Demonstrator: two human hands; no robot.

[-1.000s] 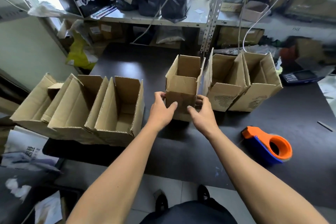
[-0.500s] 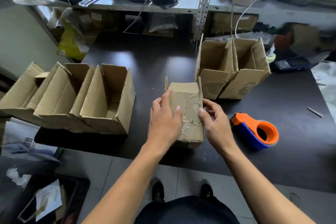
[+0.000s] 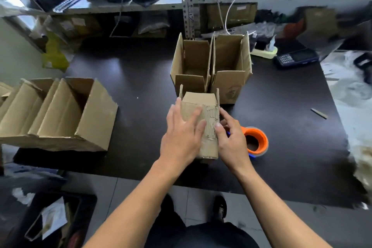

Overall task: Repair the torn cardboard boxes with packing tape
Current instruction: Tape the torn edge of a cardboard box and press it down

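A small torn cardboard box [image 3: 209, 115] lies tipped on its side near the front edge of the dark table [image 3: 141, 90], its ripped, corrugated face up. My left hand [image 3: 181, 137] rests flat on that face with straight fingers. My right hand [image 3: 231, 141] touches the box's right edge with its fingertips, fingers loosely bent. An orange and blue tape dispenser [image 3: 255, 141] sits just right of the box, partly hidden behind my right hand.
Two open boxes [image 3: 229, 78] stand directly behind the torn one. Several open boxes [image 3: 60, 115] lie in a row at the left table edge. A calculator [image 3: 296, 59] sits at the back right. Metal shelving [image 3: 187, 2] rises behind the table.
The torn box was pulled from the row toward me and tipped onto its side. My hands moved from its upper flaps onto its torn face. The camera moved closer.
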